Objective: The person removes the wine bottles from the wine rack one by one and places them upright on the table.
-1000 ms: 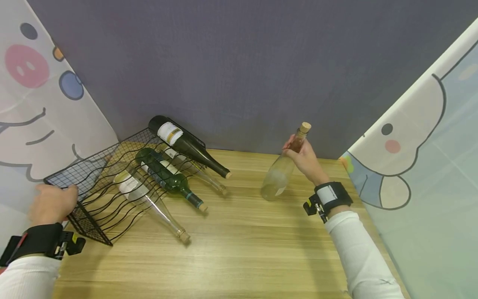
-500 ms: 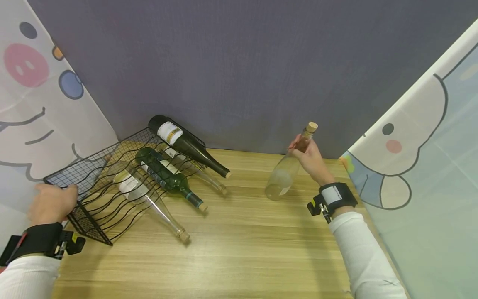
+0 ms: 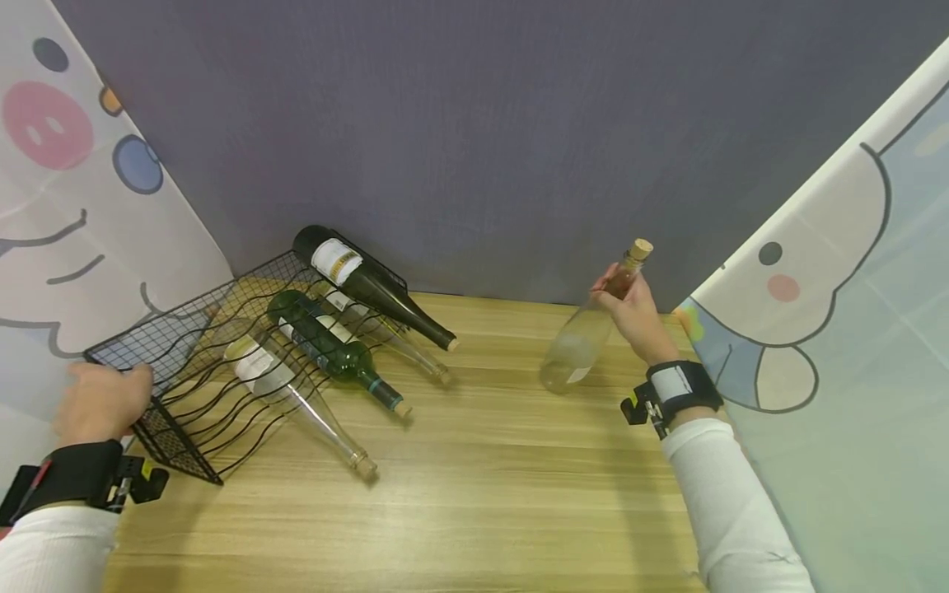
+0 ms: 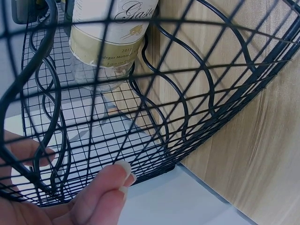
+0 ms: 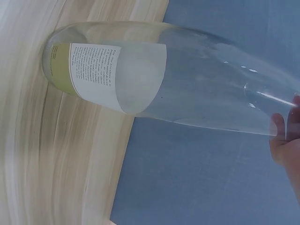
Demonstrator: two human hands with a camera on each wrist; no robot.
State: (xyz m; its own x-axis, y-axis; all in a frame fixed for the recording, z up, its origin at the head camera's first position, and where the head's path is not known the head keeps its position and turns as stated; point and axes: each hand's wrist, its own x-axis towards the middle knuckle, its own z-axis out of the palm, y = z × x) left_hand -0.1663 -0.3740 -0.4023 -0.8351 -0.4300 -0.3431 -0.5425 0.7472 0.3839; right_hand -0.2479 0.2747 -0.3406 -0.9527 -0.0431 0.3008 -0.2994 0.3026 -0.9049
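Note:
My right hand (image 3: 632,311) grips a clear corked wine bottle (image 3: 581,339) by its neck. The bottle leans with its cork up to the right and its base low over the table's back right; its white and olive label (image 5: 93,72) shows in the right wrist view. At the far left, my left hand (image 3: 102,402) holds the near left corner of a black wire wine rack (image 3: 172,449), with fingers (image 4: 105,187) curled at the mesh. In the rack lie a clear bottle (image 3: 296,395) nearest, a green bottle (image 3: 334,350), another clear bottle (image 3: 404,350) and a dark bottle (image 3: 371,288) at the back.
The wooden table (image 3: 474,511) runs up to a grey panel (image 3: 474,148) at the back. Cartoon-printed panels stand at the left (image 3: 133,239) and right (image 3: 838,313). The racked bottles' corked necks stick out toward the table's middle.
My right hand has moved a little to the right with the clear bottle, which tilts somewhat more. My left hand and the rack stay in place.

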